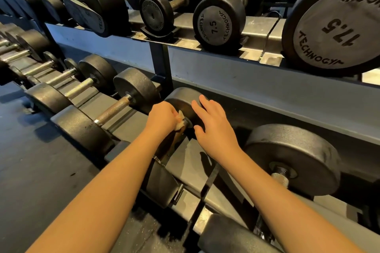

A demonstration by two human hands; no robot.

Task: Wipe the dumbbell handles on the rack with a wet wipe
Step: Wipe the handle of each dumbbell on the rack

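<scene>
Head view: left hand (pixel 162 118) curls its fingers round a crumpled wet wipe (pixel 180 121), pressed to the far end of the handle of a dumbbell (pixel 181 99) on the lower shelf of the rack (pixel 186 157). Right hand (pixel 213 127), fingers straight and spread, rests on that dumbbell's far head.

I see bare forearms (pixel 107 191), unsleeved to the frame's edge; left hand (pixel 162 117) and right hand (pixel 213 127) equally bare.
</scene>
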